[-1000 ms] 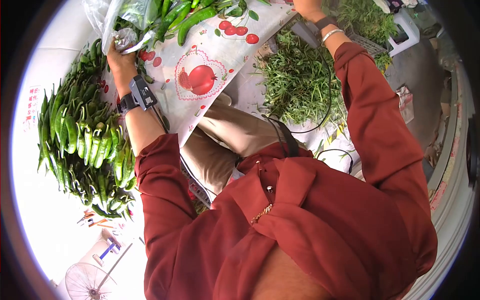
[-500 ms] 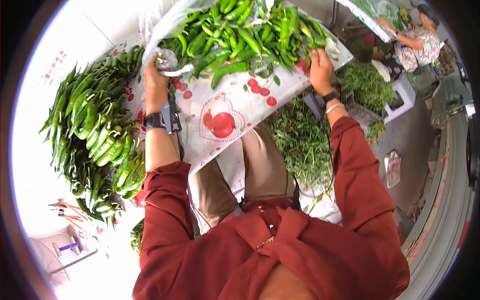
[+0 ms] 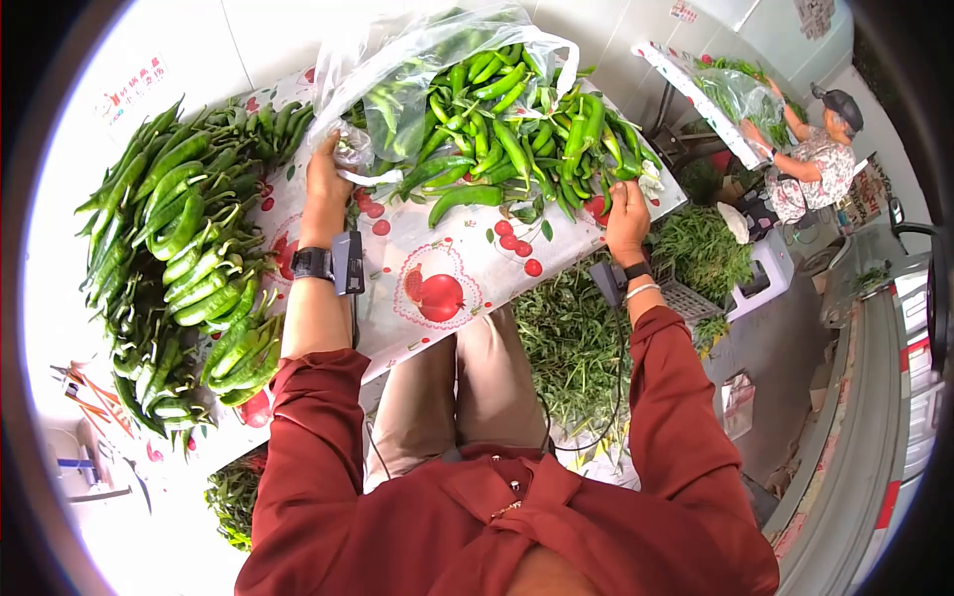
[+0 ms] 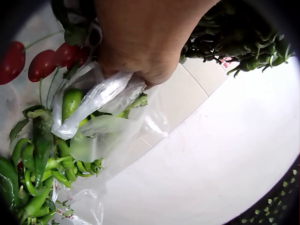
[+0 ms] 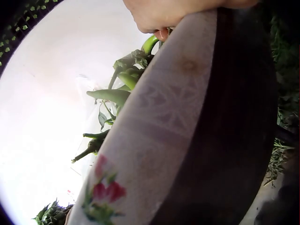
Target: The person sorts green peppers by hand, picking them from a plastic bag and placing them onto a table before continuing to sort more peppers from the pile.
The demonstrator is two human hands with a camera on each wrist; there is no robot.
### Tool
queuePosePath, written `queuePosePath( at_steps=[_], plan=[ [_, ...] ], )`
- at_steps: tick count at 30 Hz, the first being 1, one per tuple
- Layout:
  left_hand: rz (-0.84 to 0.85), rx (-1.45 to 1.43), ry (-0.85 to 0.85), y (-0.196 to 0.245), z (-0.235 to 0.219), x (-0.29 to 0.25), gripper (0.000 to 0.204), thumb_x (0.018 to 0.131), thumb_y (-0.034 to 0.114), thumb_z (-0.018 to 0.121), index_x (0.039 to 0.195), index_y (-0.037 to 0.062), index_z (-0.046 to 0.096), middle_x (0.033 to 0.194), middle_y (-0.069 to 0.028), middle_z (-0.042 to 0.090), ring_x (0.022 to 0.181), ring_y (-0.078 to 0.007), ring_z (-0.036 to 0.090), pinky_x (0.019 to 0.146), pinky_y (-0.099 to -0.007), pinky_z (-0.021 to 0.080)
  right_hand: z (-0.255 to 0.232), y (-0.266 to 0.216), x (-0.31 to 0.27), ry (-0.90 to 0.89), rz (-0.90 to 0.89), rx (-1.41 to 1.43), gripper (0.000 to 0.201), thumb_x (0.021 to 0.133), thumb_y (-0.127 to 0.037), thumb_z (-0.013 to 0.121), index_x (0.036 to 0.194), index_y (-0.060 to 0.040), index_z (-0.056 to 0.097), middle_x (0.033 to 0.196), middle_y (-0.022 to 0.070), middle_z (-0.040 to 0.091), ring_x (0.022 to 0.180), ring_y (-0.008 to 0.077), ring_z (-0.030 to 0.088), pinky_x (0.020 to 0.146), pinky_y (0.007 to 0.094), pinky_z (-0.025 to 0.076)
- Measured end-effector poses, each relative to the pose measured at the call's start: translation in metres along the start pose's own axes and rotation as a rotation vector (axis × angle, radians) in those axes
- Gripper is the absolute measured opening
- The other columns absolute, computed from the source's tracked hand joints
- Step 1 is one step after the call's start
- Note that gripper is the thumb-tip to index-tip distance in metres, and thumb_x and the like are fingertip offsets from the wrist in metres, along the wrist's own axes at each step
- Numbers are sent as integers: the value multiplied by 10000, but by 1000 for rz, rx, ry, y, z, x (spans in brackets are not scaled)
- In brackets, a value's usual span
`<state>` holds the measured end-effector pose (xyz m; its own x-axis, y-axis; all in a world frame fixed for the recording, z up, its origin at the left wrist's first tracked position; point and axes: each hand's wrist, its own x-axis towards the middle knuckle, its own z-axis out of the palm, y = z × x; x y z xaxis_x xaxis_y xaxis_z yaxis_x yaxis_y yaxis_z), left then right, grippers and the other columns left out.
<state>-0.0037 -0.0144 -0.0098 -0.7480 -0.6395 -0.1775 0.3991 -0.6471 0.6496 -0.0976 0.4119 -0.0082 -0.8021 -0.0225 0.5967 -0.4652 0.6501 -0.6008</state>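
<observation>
Still pinching the plastic bag (image 4: 101, 96) at 10 o'clock, the left hand (image 3: 326, 189) flanks the peppers (image 3: 467, 196) heaped at 12, while the right hand (image 3: 627, 223), fingers together, grip unclear, stays at 2, apparently leaving the heap undisturbed.

Pale tiled wall (image 3: 586, 35) — grey floor (image 3: 770, 348) — bright light.

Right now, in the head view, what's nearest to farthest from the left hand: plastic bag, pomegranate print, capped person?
1. Plastic bag, held in the hand
2. Pomegranate print, on the table, to the right
3. Capped person, far right
</observation>
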Motion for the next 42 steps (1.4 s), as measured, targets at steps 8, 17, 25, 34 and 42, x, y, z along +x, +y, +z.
queuePosePath(
  at_steps=[8,17,25,34,42],
  plan=[
    [-8,-56,-10,-2,5,-2,183,818,122,544,962,8,537,884,-98,582,776,-217,572,712,-335,485,-2,-1,-4,7,12,9,242,878,-268,428,798,-72,546,770,85,554,714,297,541,629,385,412],
    [-5,-90,-11,-4,3,3,134,814,134,555,886,21,556,772,-77,574,640,-191,558,555,-306,468,-3,-5,-2,16,-6,0,242,870,-243,430,758,-58,536,745,89,554,700,290,537,626,383,408],
    [4,-24,-24,-3,0,4,150,813,131,553,903,11,551,806,-82,585,685,-197,571,594,-304,483,0,1,-2,6,-48,26,239,871,-249,437,776,-56,542,752,95,564,684,288,541,625,378,409],
    [4,-37,-2,0,6,-5,165,806,105,544,924,-11,541,804,-97,585,691,-213,576,635,-327,488,-3,0,-3,-66,18,72,235,881,-249,437,821,-51,550,787,72,590,701,255,557,640,347,421],
    [-8,-161,-19,-5,2,1,191,802,91,557,949,-27,525,833,-109,577,723,-222,574,670,-346,488,0,-4,-2,-52,-9,146,205,883,-190,450,823,-17,541,732,69,545,632,189,484,621,307,398]
  ],
)
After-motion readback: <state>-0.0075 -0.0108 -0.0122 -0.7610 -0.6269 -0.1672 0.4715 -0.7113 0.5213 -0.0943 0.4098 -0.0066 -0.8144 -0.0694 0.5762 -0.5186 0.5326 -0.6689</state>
